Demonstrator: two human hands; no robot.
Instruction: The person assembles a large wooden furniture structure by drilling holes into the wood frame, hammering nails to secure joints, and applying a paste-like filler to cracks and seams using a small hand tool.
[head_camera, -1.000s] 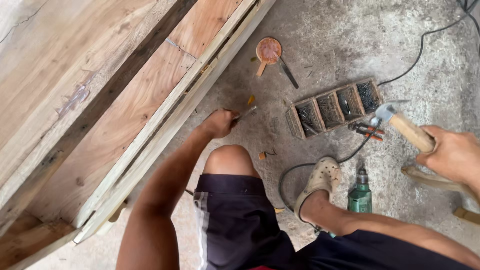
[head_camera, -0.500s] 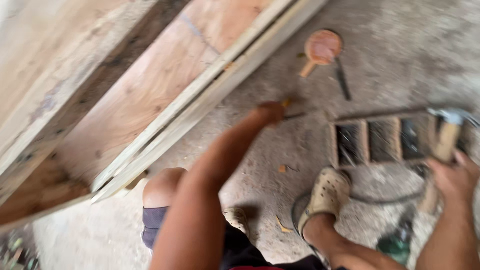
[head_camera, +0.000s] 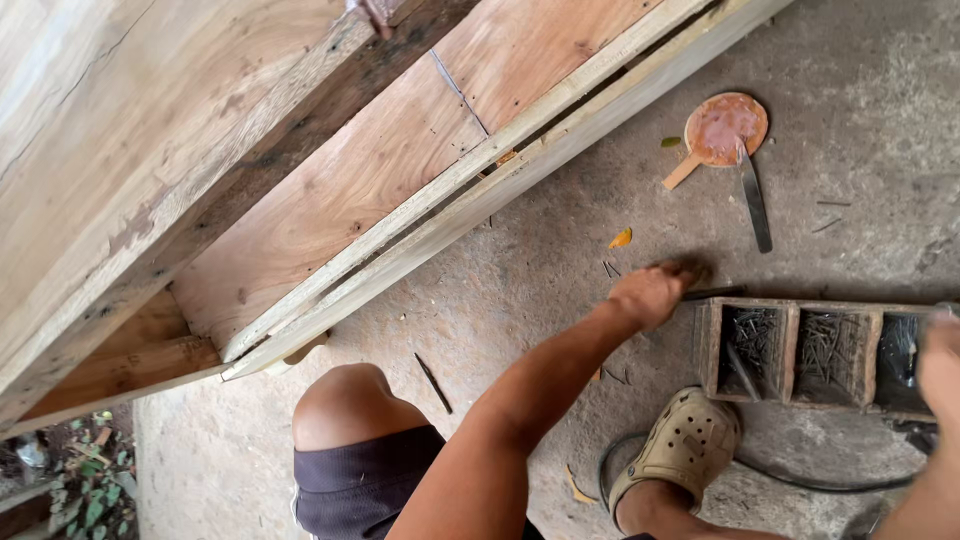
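As we look down from the head camera, our left hand (head_camera: 652, 292) reaches across the grey concrete floor (head_camera: 560, 290), its fingers curled together on a thin dark nail-like metal piece (head_camera: 715, 293). That piece lies almost level in the view, its long axis running left to right, its free end pointing toward the wooden nail box. It looks slim, dark and straight, and it sits just above the top left corner of the long wooden box with nail-filled compartments (head_camera: 800, 352), close to the rim. Whether it touches the floor we cannot tell.

Our right hand (head_camera: 942, 365) shows only at the right edge, blurred over the far end of the box, so we cannot tell whether it is apart or closed.

Up and to the left, the pale edge strips of the large tilted wooden panel (head_camera: 330, 190) run diagonally, with open floor between them and the left hand. Farther up lie a round reddish wooden paddle (head_camera: 722, 130) and a flat dark metal blade (head_camera: 755, 200), well apart from the hand. Our beige clog (head_camera: 680, 450) rests just below the box.
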